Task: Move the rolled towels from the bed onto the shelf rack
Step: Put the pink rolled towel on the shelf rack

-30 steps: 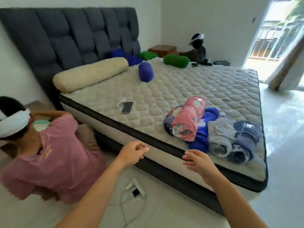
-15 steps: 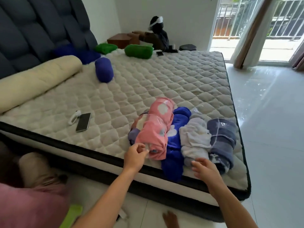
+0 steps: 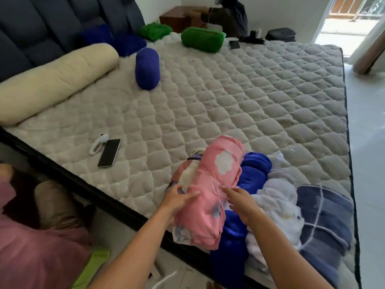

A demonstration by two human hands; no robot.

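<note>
A pile of rolled towels lies at the near right corner of the bed: a pink rolled towel with white patches on top, a royal blue one, a white one and a navy checked one. My left hand grips the pink towel's left side. My right hand is open, its fingertips touching the pink towel's right side. Further back lie a blue roll and two green rolls. No shelf rack is in view.
A cream bolster lies by the dark headboard. A phone and a small white device rest near the bed's edge. A person in pink crouches on the floor at lower left; another person sits beyond the bed.
I have stepped closer to the towel pile. My left hand went from the pink towel's end to its left side, and my right hand rose from the bed edge to its right side.
</note>
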